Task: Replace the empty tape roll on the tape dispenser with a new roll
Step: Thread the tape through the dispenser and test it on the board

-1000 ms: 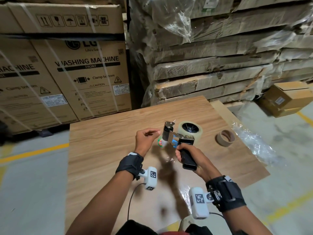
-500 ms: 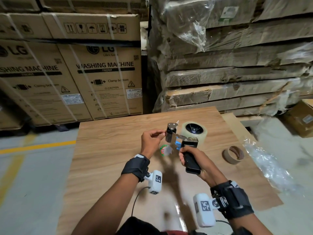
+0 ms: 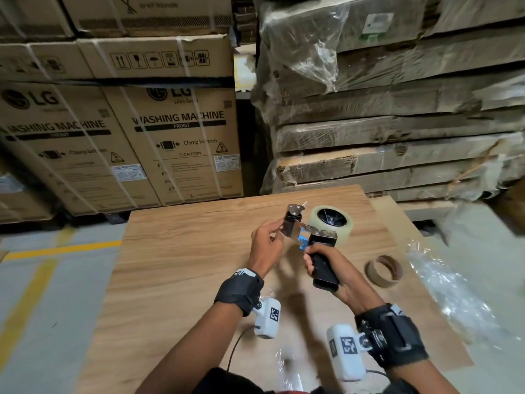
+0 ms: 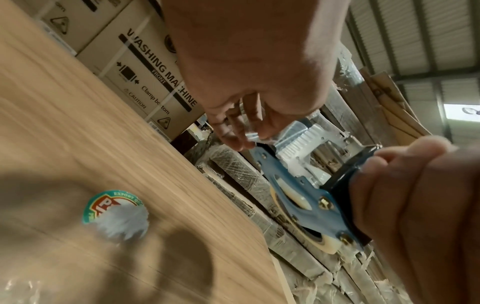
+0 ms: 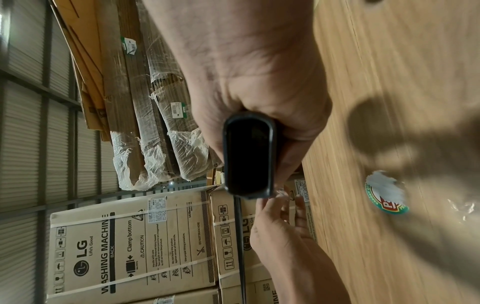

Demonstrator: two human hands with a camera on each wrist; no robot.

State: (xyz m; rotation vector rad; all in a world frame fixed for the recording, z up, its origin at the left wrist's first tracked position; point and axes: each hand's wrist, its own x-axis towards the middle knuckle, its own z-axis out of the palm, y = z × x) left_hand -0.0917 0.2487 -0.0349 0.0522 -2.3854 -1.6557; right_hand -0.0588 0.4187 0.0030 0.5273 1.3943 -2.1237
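Observation:
My right hand (image 3: 314,261) grips the black handle (image 3: 324,270) of the tape dispenser (image 3: 305,233) and holds it above the wooden table (image 3: 176,265). A new clear tape roll (image 3: 331,223) sits on the dispenser's hub. My left hand (image 3: 277,234) is at the dispenser's front end. In the left wrist view its fingertips (image 4: 233,139) pinch a clear tape end (image 4: 252,135) beside the blue frame (image 4: 293,193). The empty brown cardboard core (image 3: 383,271) lies on the table to the right. The right wrist view shows the handle's butt (image 5: 248,156).
A round green and red sticker (image 4: 115,214) lies on the table under the hands. Crumpled clear plastic wrap (image 3: 443,288) hangs off the table's right edge. Washing machine cartons (image 3: 176,137) and wrapped flat packs (image 3: 383,137) stand close behind the table.
My left hand has moved right to the dispenser's front end and now pinches there. The right hand keeps its grip on the handle. The head view has tilted up a little.

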